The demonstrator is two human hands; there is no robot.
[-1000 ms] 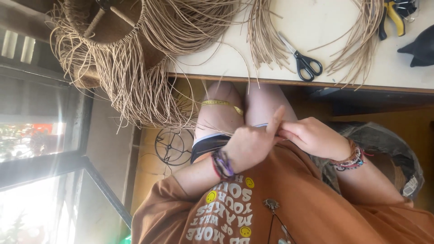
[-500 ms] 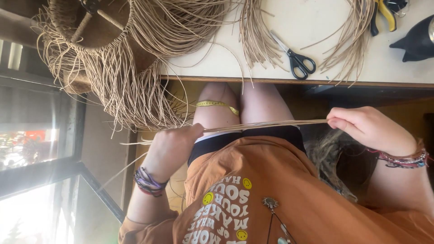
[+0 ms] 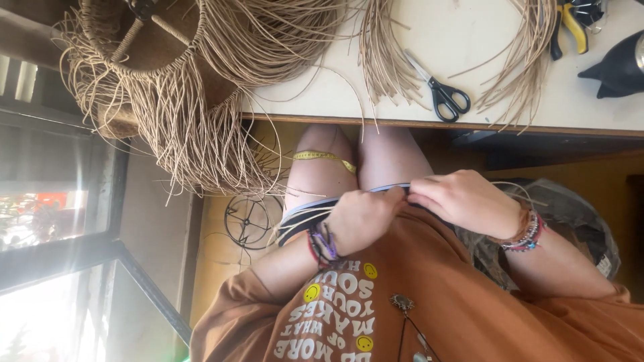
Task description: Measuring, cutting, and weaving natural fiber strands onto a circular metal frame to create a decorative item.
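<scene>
My left hand (image 3: 365, 218) and my right hand (image 3: 463, 201) meet over my lap, fingertips touching just above the hem of my orange shirt. Both pinch a few thin tan cane strands (image 3: 295, 224), whose loose ends stick out to the left past my left wrist. Beaded bracelets circle both wrists. A yellow measuring tape (image 3: 325, 157) lies across my left thigh.
A pale table (image 3: 469, 67) holds black-handled scissors (image 3: 443, 94), yellow-handled pliers (image 3: 570, 27), a dark object (image 3: 620, 67) and loose strand bundles (image 3: 382, 53). A half-woven basket (image 3: 147, 47) with hanging strands overhangs the table's left end. A wire ring (image 3: 251, 221) lies on the floor.
Half a second ago my hands were wide apart with the strands stretched between them. They have come back together over my lap, as they were one second ago.
</scene>
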